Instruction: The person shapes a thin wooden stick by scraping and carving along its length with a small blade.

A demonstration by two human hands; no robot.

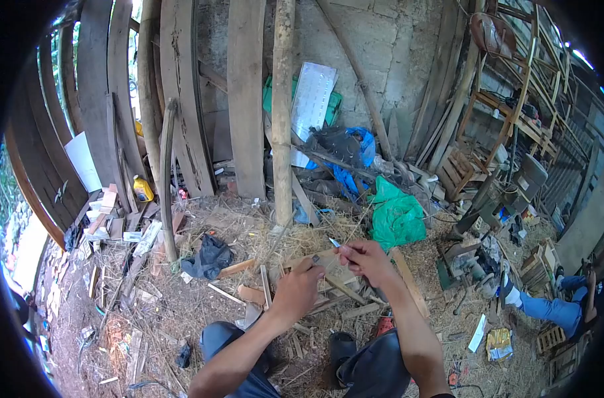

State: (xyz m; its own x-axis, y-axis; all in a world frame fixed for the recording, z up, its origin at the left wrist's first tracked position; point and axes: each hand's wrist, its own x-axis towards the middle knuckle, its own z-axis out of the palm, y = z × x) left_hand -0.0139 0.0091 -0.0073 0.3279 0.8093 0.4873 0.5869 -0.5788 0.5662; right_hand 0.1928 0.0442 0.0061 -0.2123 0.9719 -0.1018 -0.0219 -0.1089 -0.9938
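My left hand (298, 289) is closed in front of my knees, fingertips pinched together. A small dark bit (315, 259) shows at those fingertips, too small to name. Just to its right, my right hand (365, 260) is closed around a small, slim pointed thing (334, 243) with a pale, shiny tip. That tip points up and left; the rest is hidden in my fingers. The two hands are close together but apart. Beneath them lie wood offcuts (345, 288) and shavings on the ground.
A green plastic bag (396, 213) lies ahead to the right, a black bag (209, 257) to the left. A wooden post (283, 119) stands straight ahead. A yellow jug (143, 189) is at the left boards. Another person's leg (547, 310) extends in from the right.
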